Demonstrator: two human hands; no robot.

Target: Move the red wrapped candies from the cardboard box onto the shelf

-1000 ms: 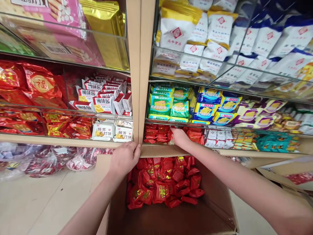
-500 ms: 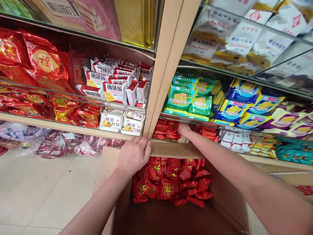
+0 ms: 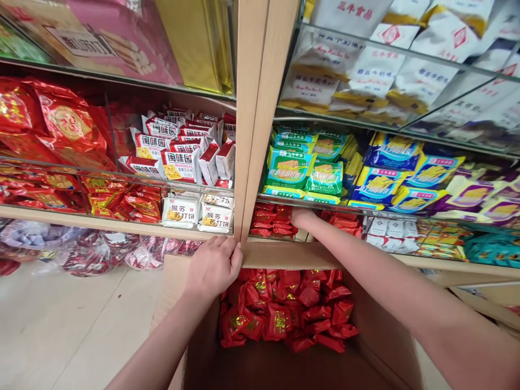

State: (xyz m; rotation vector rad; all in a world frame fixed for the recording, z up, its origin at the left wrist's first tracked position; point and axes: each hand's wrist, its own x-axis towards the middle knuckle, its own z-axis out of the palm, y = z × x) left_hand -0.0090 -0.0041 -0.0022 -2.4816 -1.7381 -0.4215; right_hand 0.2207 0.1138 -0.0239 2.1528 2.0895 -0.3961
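Note:
My left hand (image 3: 214,266) is closed over the top edge of an open cardboard box (image 3: 292,253), at its far left corner. Many small red packets with gold print (image 3: 280,319) lie heaped against the box's far wall, and bare cardboard shows nearer me. Over the box, my right hand (image 3: 304,219) reaches into a low shelf compartment. Its fingers are hidden inside, so what they hold does not show. Right beside that hand, on its left, are red packets (image 3: 271,221) on the shelf; more red packets (image 3: 343,223) are to its right.
Green biscuit packs (image 3: 290,168) and blue ones (image 3: 379,184) fill the shelf just above my right hand. A wooden upright (image 3: 255,119) divides the shelving. White-and-red packets (image 3: 181,162) stand to its left. Clear bags of goods (image 3: 89,252) lie on the tiled floor (image 3: 77,319).
The view has shifted slightly, so the shelves sit a little further left and lower. My left hand keeps its place on the box edge, and my right hand is still in the compartment.

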